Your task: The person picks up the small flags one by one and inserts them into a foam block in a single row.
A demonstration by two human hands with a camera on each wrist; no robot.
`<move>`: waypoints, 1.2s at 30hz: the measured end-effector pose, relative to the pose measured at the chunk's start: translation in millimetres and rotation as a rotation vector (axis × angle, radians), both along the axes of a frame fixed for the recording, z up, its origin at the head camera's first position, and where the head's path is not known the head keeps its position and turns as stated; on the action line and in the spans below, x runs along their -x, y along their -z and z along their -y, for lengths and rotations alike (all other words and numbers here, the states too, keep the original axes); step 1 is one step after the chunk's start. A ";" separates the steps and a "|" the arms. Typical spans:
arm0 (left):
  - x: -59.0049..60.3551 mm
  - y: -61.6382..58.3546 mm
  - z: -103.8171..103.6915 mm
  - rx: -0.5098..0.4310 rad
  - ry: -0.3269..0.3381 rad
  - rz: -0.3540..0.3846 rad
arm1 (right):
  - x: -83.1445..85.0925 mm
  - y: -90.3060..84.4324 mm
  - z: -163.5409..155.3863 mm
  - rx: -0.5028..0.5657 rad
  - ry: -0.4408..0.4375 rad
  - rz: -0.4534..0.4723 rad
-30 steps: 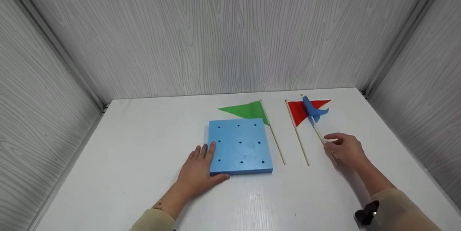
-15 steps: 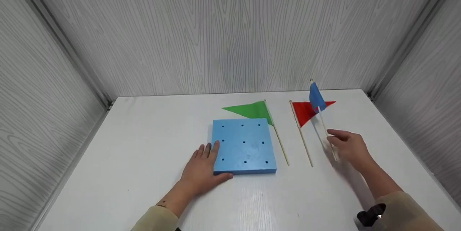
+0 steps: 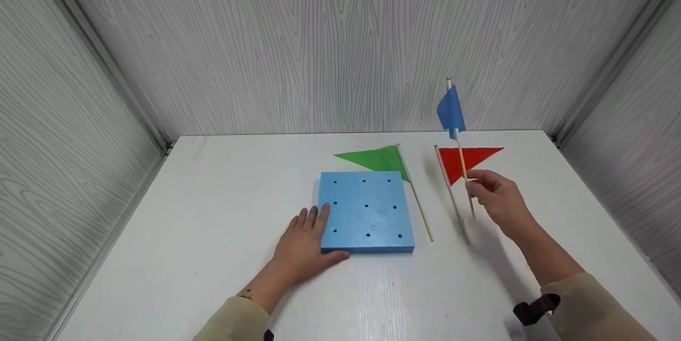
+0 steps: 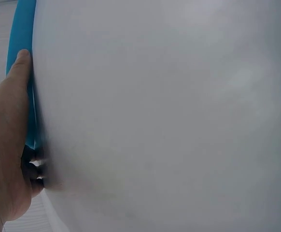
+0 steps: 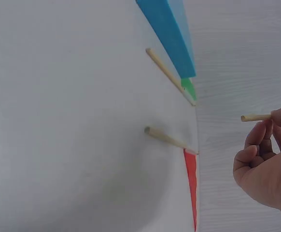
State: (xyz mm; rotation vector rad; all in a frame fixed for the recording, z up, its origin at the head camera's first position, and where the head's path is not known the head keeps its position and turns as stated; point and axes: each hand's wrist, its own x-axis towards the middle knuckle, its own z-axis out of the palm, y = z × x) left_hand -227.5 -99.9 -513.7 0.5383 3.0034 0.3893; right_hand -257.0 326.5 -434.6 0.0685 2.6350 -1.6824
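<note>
My right hand (image 3: 492, 192) pinches the wooden stick of a blue flag (image 3: 450, 109) and holds it nearly upright above the white table (image 3: 213, 197); the stick's lower end (image 5: 254, 117) hangs free in the air. A red flag (image 3: 468, 159) and a green flag (image 3: 378, 160) lie flat on the table, the red one just left of that hand. My left hand (image 3: 306, 242) rests flat on the table, fingers against the front left corner of a blue foam block (image 3: 367, 210) with several holes. In the left wrist view the thumb (image 4: 17, 67) touches the block's edge (image 4: 21, 38).
Grey wood-grain walls (image 3: 340, 43) close the table in at the back and on both sides. The red flag's stick (image 5: 167, 137) and the green flag's stick (image 5: 167, 75) lie between the block and my right hand.
My right hand has lifted the blue flag off the table and off the red flag, swinging it up from lying to nearly upright and shifting a little left. The left hand has stayed at the block.
</note>
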 end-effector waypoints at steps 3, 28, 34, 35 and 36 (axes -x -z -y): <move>-0.1 -0.3 -0.2 -0.004 0.001 -0.010 | 1.9 -5.3 18.0 0.029 -0.027 -0.068; 1.9 0.6 -5.9 0.013 0.005 -0.010 | 31.7 -13.3 156.9 0.072 -0.163 -0.175; 2.3 -0.1 -6.1 0.003 0.009 -0.007 | 37.8 -5.2 178.0 0.089 -0.175 -0.169; 2.6 0.0 -5.7 0.000 0.009 -0.006 | 38.5 -3.4 181.5 0.094 -0.182 -0.174; 2.8 -0.3 -5.3 -0.004 0.008 -0.006 | 39.7 -1.4 184.8 0.097 -0.190 -0.180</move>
